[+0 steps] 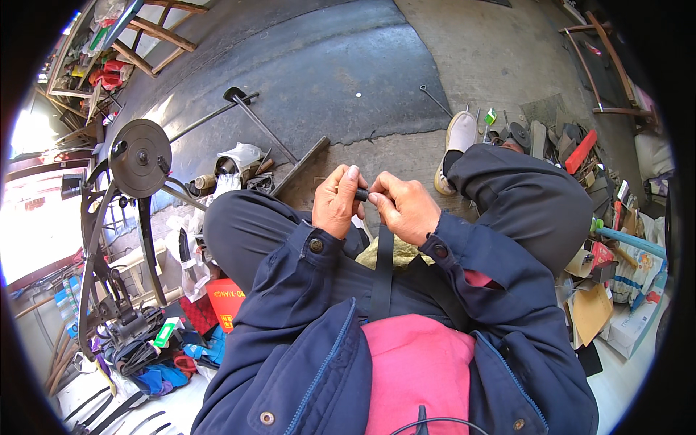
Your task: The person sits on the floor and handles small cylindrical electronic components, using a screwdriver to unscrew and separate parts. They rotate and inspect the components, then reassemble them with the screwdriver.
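Over my lap, my left hand (335,203) and my right hand (406,210) meet with fingers closed. Between their fingertips is a small black rounded piece (362,194), and both hands pinch it. Its exact kind is too small to make out. A flat black strap (382,275) runs down from just below the hands across my lap. Whether it joins the black piece is hidden by the fingers. Behind the strap, between my thighs, lies a yellowish cloth-like thing (404,251).
At left stands a black metal hand-cranked machine with a round wheel (141,158). A metal stand (264,130) is on the floor ahead. Tools and scraps, including a red-handled piece (581,151), crowd the right. A red bag (226,301) and cluttered supplies lie at left.
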Tool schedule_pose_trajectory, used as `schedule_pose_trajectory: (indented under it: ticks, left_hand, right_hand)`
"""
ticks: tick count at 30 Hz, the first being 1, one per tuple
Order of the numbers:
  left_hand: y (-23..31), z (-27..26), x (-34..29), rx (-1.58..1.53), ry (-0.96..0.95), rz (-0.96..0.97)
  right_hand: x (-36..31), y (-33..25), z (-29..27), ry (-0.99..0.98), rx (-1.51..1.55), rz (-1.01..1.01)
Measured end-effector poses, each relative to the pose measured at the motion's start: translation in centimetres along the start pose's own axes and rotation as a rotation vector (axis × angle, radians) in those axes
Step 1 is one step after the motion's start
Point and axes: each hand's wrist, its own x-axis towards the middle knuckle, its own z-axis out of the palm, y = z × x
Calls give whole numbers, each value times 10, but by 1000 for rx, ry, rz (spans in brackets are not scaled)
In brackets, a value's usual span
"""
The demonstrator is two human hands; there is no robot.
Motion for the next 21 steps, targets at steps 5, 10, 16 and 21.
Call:
schedule_pose_trajectory:
  ticks: [5, 10, 16, 21]
  left_hand:
    - [1, 5, 0, 39, 30, 75]
    - [3, 0, -1, -105, -10, -60]
    - [-5, 3, -3, 273, 6, 119]
    - [-11, 4, -4, 325, 51, 174]
  right_hand:
    - [-3, -4, -2, -4, 175, 53]
    - [-3, -11, -6, -86, 323, 89]
    - [2, -5, -4, -138, 195, 150]
    - [-1, 0, -2, -101, 133, 151]
